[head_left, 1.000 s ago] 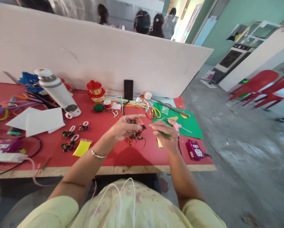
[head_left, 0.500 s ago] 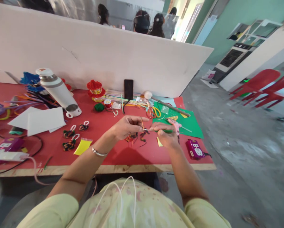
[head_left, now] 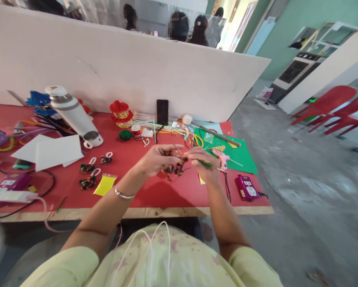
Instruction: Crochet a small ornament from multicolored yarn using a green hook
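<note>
Over the middle of the red table, my left hand [head_left: 158, 160] pinches dark multicoloured yarn [head_left: 180, 165], with a strand running across its raised forefinger. Close on its right, my right hand [head_left: 205, 160] is closed on a crochet hook [head_left: 206, 164] with a green grip and a silver shaft. The fingers of this hand also touch the yarn; the hook's working tip is hidden by them. Part of the dark, orange-flecked yarn hangs below both hands, near the tabletop. Left of my left hand lie several small yarn pieces [head_left: 87, 182] with white bead loops.
On the red table [head_left: 155, 195] stand a white flask [head_left: 73, 115] and a phone [head_left: 162, 112]. Yellow-handled scissors [head_left: 198, 140] and a pink glue gun [head_left: 221, 158] lie by a green sheet [head_left: 247, 159]. A purple box [head_left: 246, 187] sits near the right edge. A white board [head_left: 122, 67] closes off the back.
My right hand has turned, and the hook's shaft, which pointed left toward my left hand, now shows on the right. The hanging yarn has shifted slightly upward between the hands.
</note>
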### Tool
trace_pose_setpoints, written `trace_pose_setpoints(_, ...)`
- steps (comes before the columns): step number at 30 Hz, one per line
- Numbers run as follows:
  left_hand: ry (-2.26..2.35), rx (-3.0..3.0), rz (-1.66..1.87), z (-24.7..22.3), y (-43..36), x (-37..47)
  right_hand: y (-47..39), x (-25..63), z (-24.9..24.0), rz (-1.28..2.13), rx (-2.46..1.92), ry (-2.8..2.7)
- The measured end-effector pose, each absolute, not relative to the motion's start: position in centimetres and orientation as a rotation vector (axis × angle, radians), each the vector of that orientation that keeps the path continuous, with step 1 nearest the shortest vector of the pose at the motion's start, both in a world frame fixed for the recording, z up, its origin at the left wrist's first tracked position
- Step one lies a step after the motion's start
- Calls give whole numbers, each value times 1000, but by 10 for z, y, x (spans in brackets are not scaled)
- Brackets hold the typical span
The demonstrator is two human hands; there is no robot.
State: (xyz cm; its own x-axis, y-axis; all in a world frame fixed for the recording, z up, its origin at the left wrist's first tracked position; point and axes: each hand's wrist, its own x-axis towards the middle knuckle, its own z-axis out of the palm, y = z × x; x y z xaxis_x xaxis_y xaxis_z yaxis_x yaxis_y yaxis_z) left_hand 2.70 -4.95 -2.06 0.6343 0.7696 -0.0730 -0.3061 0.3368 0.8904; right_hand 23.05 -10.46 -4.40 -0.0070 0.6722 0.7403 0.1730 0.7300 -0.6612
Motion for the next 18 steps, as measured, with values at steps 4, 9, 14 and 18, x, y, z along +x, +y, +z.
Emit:
trace_pose_setpoints(4,556,1119,703,-16,-44,19,-103,259,-28,741,-653,-1740)
trace_pose_setpoints(9,587,1184,727,-19,-43,24,-105,276,-16,829,-737,-1878)
trace_pose_setpoints(14,742,1270,888,-23,-47,31,-107,274,-6,556,-821,-2069)
trace_pose_setpoints(18,821,1200,1036,-23,-52,37,-114,253,-25,-31,-943,-2108)
